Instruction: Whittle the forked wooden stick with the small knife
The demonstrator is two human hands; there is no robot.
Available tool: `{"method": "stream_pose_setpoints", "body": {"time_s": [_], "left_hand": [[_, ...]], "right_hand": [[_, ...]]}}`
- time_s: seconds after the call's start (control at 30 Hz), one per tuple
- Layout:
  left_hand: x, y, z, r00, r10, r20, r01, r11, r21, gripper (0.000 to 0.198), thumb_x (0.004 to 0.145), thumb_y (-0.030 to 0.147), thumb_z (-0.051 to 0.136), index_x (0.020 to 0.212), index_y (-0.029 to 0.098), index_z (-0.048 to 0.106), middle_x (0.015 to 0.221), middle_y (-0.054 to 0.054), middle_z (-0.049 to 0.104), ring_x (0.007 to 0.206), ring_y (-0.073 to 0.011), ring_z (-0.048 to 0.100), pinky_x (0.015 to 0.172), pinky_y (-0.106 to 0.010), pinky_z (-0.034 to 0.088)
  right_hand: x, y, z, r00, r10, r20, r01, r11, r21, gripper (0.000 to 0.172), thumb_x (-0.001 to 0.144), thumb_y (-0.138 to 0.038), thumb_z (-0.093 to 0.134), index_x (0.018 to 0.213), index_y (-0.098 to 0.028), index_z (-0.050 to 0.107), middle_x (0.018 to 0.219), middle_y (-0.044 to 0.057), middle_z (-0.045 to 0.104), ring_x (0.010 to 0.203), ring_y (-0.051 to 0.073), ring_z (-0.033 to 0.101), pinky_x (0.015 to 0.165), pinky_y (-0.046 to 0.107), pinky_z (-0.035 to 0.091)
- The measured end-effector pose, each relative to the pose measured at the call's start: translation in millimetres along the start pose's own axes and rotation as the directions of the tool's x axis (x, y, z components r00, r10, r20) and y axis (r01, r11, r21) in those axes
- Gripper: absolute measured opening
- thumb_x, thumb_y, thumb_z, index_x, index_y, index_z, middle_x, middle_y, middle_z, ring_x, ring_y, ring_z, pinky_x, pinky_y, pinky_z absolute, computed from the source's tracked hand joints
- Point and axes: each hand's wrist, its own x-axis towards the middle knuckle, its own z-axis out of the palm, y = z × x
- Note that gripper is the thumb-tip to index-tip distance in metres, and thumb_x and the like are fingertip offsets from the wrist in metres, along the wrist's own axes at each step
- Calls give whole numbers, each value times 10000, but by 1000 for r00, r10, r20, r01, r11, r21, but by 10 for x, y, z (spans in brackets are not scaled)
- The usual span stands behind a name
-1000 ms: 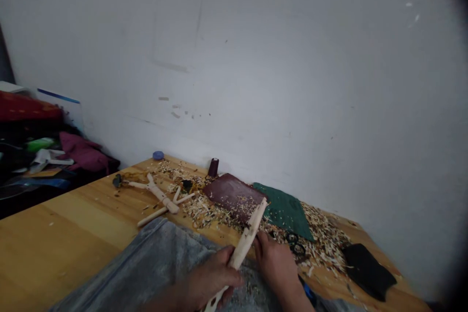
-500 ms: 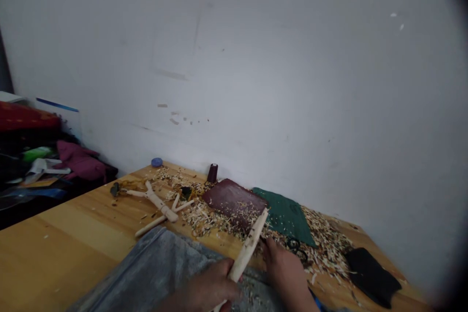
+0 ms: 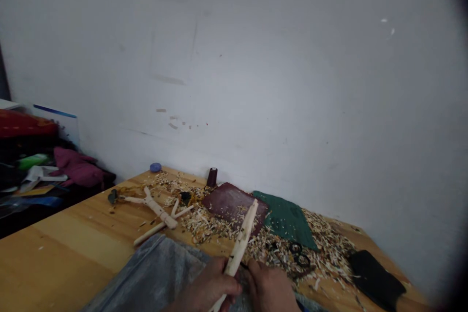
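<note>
My left hand (image 3: 208, 287) is closed around the lower part of a long, pale carved wooden stick (image 3: 239, 248), which rises at a tilt above my lap. My right hand (image 3: 266, 290) sits close against the stick and pinches a small knife (image 3: 243, 265), with only its thin dark blade showing. Most of the knife is hidden by my fingers. Both hands rest over a grey cloth (image 3: 157, 273) on my lap. The stick's bottom end is partly hidden by my left hand.
The wooden table (image 3: 73, 234) holds wood shavings (image 3: 325, 253), a dark red pad (image 3: 230, 204), a green pad (image 3: 287, 219), black scissors (image 3: 298, 256), a black pouch (image 3: 375, 278), a thread spool (image 3: 211, 178) and carved wooden pieces (image 3: 155, 207). A white wall stands behind. Cloth and clutter lie beyond the left edge.
My right hand has moved down and closer to the stick and my left hand. The stick leans a little more upright. The table sits slightly lower in view as my head tilts up.
</note>
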Motion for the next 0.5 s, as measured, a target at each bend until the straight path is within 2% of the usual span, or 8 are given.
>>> {"method": "stream_pose_setpoints", "body": {"time_s": [0.13,0.27,0.37,0.5], "left_hand": [[0,-28,2,998,-50,40,47,997,67,238,570,142,537,801,194,509,501,47,570,366,-103,440,364,-196,294],[-26,-23,-4,991,-8,135,-6,995,104,253,586,165,608,832,193,556,604,46,587,521,-114,528,462,-193,340],[-54,29,5,986,-14,165,0,996,87,351,601,215,646,937,206,547,603,65,547,522,-103,504,467,-187,327],[-87,121,7,988,-43,152,36,998,46,397,627,291,641,997,197,532,526,82,478,413,-80,386,408,-190,252]], "right_hand": [[34,285,-37,981,179,-72,-180,984,-10,262,944,-286,319,951,-240,577,846,39,699,717,181,665,551,223,386],[43,469,-51,948,303,-102,-311,947,-78,300,960,-305,279,998,-235,568,780,47,695,666,198,667,517,237,382],[33,383,-38,964,255,-77,-260,964,-58,292,952,-284,298,995,-246,585,801,44,700,696,191,668,543,230,395],[9,92,-12,999,45,25,-45,999,15,243,904,-269,386,1018,-277,601,864,25,705,738,180,665,590,212,406]]}}
